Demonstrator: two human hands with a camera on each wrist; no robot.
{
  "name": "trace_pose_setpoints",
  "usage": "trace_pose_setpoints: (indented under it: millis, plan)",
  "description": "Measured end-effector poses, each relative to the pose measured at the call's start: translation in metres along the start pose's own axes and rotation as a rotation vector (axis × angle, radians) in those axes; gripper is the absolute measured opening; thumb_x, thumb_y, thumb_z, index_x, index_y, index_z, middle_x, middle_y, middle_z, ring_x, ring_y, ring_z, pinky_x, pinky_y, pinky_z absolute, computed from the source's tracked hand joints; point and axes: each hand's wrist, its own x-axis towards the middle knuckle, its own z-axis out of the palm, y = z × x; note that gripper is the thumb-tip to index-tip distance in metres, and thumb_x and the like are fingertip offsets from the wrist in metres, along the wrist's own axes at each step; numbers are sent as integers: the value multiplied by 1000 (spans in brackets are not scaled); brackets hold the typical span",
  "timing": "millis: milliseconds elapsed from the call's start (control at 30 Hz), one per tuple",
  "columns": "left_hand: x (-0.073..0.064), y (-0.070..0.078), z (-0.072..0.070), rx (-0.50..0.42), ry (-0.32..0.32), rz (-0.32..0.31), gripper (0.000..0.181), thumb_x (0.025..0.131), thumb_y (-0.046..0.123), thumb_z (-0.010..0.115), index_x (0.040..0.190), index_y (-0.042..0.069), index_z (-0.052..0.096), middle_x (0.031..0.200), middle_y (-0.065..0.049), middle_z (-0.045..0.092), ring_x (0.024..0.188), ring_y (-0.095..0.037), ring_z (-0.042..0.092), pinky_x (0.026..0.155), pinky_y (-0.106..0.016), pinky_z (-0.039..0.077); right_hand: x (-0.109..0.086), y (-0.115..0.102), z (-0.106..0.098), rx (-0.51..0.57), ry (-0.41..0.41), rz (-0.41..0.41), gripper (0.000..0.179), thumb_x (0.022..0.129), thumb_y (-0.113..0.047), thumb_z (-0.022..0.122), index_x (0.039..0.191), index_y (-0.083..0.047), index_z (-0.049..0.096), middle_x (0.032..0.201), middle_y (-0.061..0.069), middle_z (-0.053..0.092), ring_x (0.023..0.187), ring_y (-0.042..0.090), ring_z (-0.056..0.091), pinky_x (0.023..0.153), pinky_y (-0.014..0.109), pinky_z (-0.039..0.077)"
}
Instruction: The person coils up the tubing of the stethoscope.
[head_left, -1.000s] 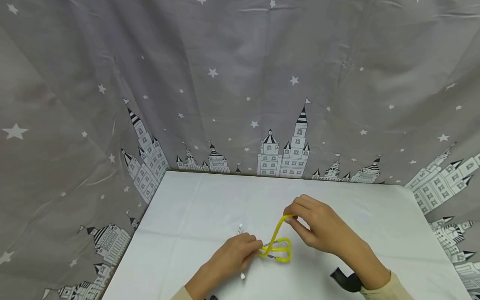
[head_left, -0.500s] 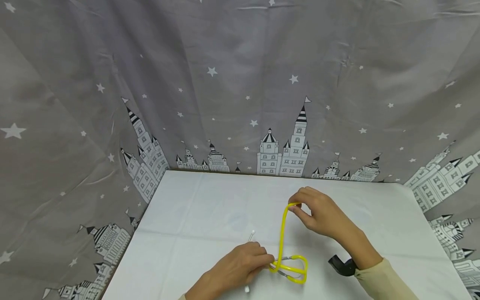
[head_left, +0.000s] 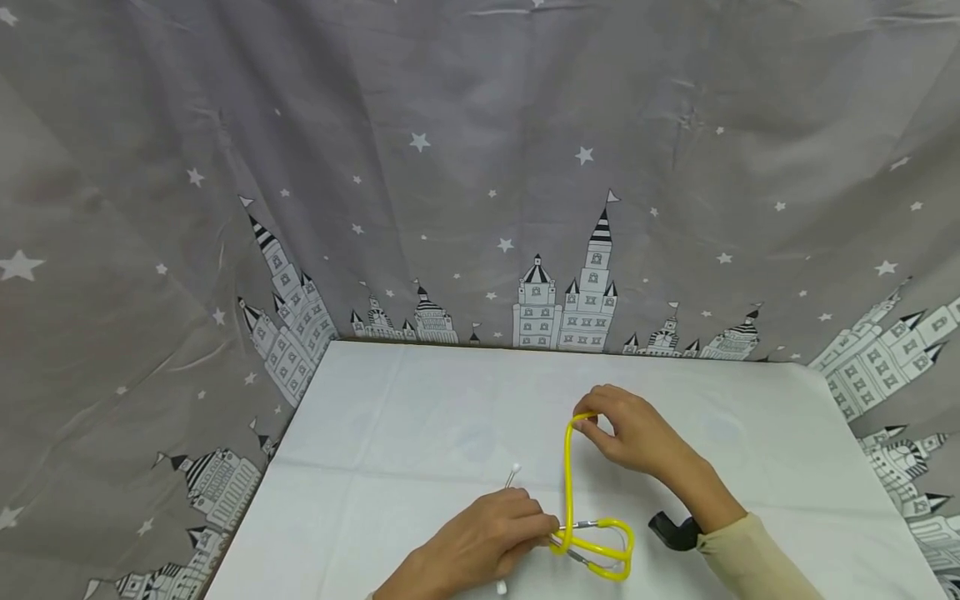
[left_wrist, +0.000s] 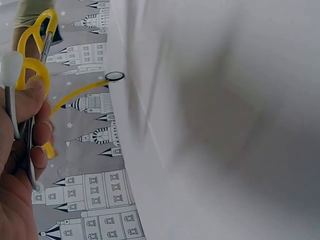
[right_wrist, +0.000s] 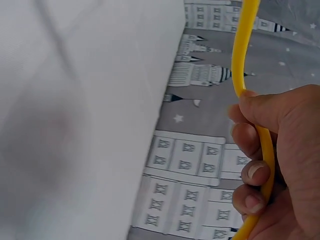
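A stethoscope with yellow tubing and metal ear tubes is held between both hands above the table. My left hand grips the ear tubes together with a loop of the tubing. White eartips stick out on either side of that hand. Farther right and higher, my right hand holds the tubing, its fingers curled round it as the right wrist view shows. The round chestpiece shows at the end of the tubing in the left wrist view; in the head view the right hand hides it.
The white-covered table spreads beneath both hands. A grey curtain printed with stars and castles hangs behind and at the sides. A black band sits at the right wrist.
Both hands rose apart, drawing the tubing straighter between them. The left hand and the looped part shifted right and nearer; the right hand went up, then slightly down.
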Motion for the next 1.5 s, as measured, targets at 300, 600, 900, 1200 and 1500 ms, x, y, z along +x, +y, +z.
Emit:
trace_pose_setpoints:
  millis: [300,600,900,1200,1500]
  plan:
    - [2,2,-2,-15,47,22,14,102,26,76,114,22,71,93,17,64,81,2,53,84,-6,45,-6,8,21,27,-37,46,6,97,-22,80,99,-27,77,94,-16,70,90,1,64,84,33,61]
    - [4,8,-4,-68,42,22,13,103,25,75,115,22,71,94,17,65,82,2,53,83,-4,44,-9,19,25,114,-26,120,13,92,-36,87,97,-30,77,91,-17,68,84,15,63,72,23,49]
    - [4,20,-8,-165,28,-16,15,104,19,73,119,23,72,97,19,70,87,5,53,86,1,39,-16,58,28,283,-25,241,14,86,-44,90,94,-37,81,89,-19,72,79,10,57,71,23,47]
    - [7,23,-13,-145,73,77,18,103,11,73,119,20,72,98,16,70,88,2,58,87,-4,45,-26,84,30,357,-23,262,11,86,-35,90,94,-33,83,89,-13,75,79,8,60,71,23,51]
    - [12,16,-25,-197,220,105,22,97,12,80,117,15,74,96,12,72,85,1,59,85,-5,46,-36,79,47,375,-103,251,9,89,-34,89,92,-26,84,85,-12,75,75,1,60,68,21,52]
